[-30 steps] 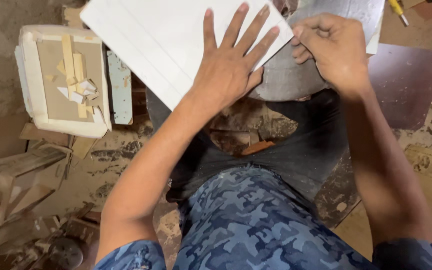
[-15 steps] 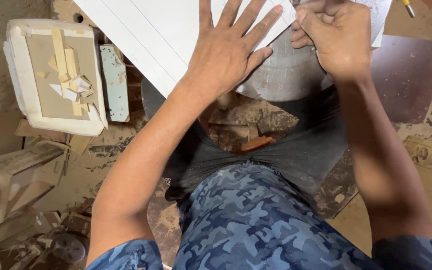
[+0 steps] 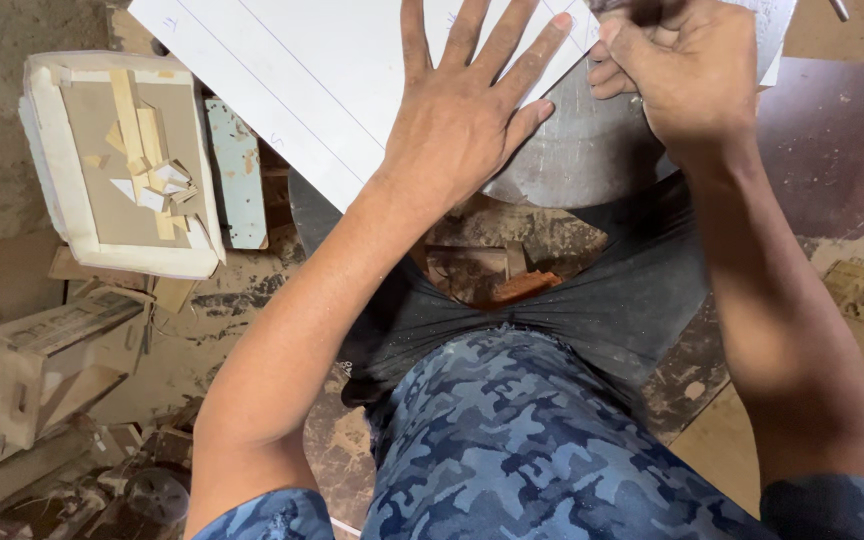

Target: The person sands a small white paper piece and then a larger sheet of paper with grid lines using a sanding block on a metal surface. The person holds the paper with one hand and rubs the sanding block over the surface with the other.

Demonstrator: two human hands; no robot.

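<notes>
Two hands work at the frame's top: the left hand (image 3: 462,120), fingers spread, presses flat on a white ruled board (image 3: 302,80) running diagonally from upper left. The right hand (image 3: 687,75), nearer its right end, is curled around something I cannot identify.

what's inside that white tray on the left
The white tray holds a brown cardboard sheet with loose pale wood strips and scraps on it. Whatever lies beneath the sheet is covered.

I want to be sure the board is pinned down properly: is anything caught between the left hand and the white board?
Nothing visible is. The left hand lies flat with fingers spread, directly on the white board. The right hand is closed beside it at the board's edge; what it grips is cut off by the frame.
</notes>
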